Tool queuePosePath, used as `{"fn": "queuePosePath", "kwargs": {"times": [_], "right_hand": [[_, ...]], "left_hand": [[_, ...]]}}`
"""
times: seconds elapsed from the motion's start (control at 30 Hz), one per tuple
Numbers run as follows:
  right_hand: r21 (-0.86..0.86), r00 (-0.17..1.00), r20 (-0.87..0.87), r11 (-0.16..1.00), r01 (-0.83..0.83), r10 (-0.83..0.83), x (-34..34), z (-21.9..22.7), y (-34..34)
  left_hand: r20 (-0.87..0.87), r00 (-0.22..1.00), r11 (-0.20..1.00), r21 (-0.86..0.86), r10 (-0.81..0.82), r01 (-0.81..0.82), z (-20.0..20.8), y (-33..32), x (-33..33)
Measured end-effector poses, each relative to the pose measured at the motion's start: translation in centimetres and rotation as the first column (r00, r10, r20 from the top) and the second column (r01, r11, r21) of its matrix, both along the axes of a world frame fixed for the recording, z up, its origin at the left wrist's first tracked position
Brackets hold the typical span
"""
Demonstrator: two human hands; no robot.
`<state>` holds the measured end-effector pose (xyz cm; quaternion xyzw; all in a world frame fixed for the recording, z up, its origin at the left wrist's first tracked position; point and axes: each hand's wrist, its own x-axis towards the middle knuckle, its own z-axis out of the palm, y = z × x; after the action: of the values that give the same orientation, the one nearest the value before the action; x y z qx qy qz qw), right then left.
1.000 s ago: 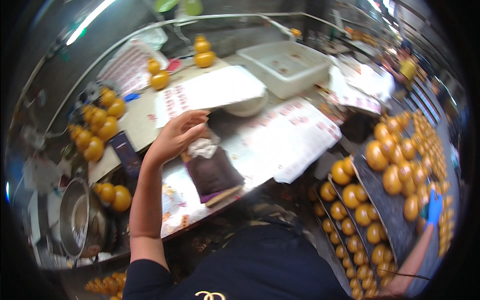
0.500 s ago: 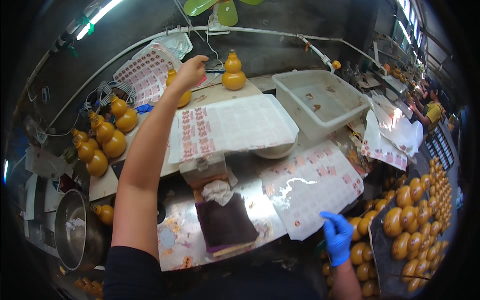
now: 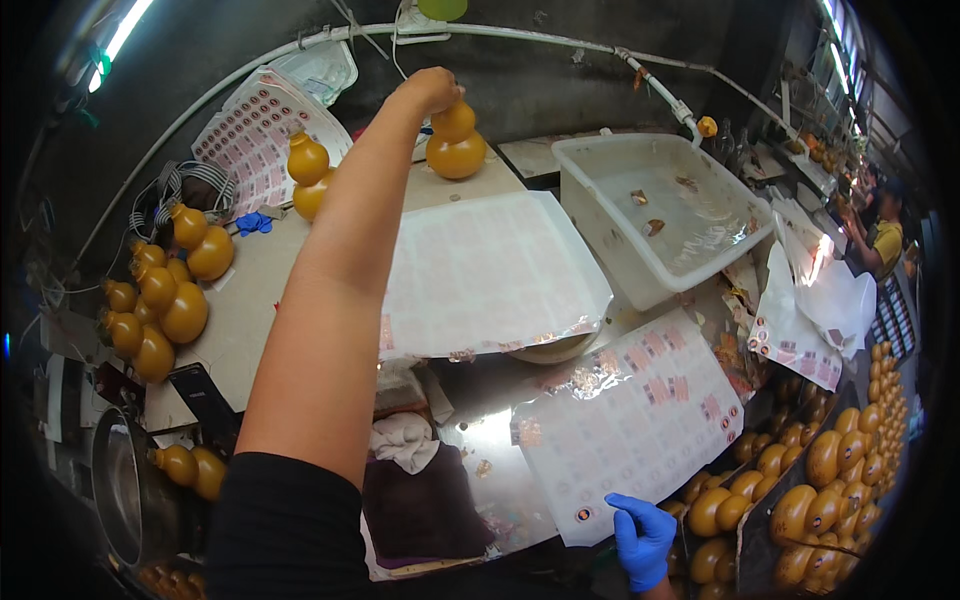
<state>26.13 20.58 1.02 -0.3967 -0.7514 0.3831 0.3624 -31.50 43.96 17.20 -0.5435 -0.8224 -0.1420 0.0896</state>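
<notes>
My bare left hand (image 3: 432,90) reaches to the back of the table, its fingers closed round the top of an upright, glossy orange-yellow gourd (image 3: 457,150). A second gourd (image 3: 308,168) stands to the left of my forearm, partly hidden by it. In a blue glove, my right hand (image 3: 643,535) is at the lower right, beside the near corner of a white sticker sheet (image 3: 640,400). Its fingers are curled with index and thumb close together; whatever they may hold is too small to make out. Another sticker sheet (image 3: 490,265) lies under and right of my left forearm.
Several gourds (image 3: 160,290) cluster at the left, near a phone (image 3: 203,400) and a metal basin (image 3: 125,480). A translucent tub (image 3: 650,215) of water stands at the right back. Below are a white cloth (image 3: 405,440) and a dark pad (image 3: 425,510). More gourds (image 3: 800,520) fill the right side.
My left hand has moved right, from above the left gourd to the top of the right one, and has taken hold of it. The view has shifted; my right hand stays near the sheet's corner.
</notes>
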Motion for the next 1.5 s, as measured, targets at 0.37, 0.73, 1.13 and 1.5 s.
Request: {"fn": "queuePosePath", "kwargs": {"times": [0.37,0.73,1.13,1.5], "right_hand": [[-0.015,0.972,-0.095,0.976,-0.217,0.215,-1.0,-0.5,-1.0],[-0.016,0.861,-0.250,0.888,-0.460,0.442,-3.8,-2.5,-5.5],[0.013,0.853,-0.149,0.863,-0.505,0.501,-3.2,-1.1,-8.0],[0.080,0.837,-0.108,0.843,-0.531,0.537,-3.6,-2.1,-8.9]], "left_hand": [[0.044,0.939,0.887,0.344,-0.342,0.307,7.4,-24.5,0.7],[-0.348,0.905,0.960,0.217,0.243,-0.174,16.0,-66.4,13.6],[-0.485,0.758,0.849,-0.057,0.437,-0.526,-1.3,-82.7,13.4],[-0.361,0.775,0.701,-0.340,0.518,-0.627,-1.4,-82.3,13.2]]}}
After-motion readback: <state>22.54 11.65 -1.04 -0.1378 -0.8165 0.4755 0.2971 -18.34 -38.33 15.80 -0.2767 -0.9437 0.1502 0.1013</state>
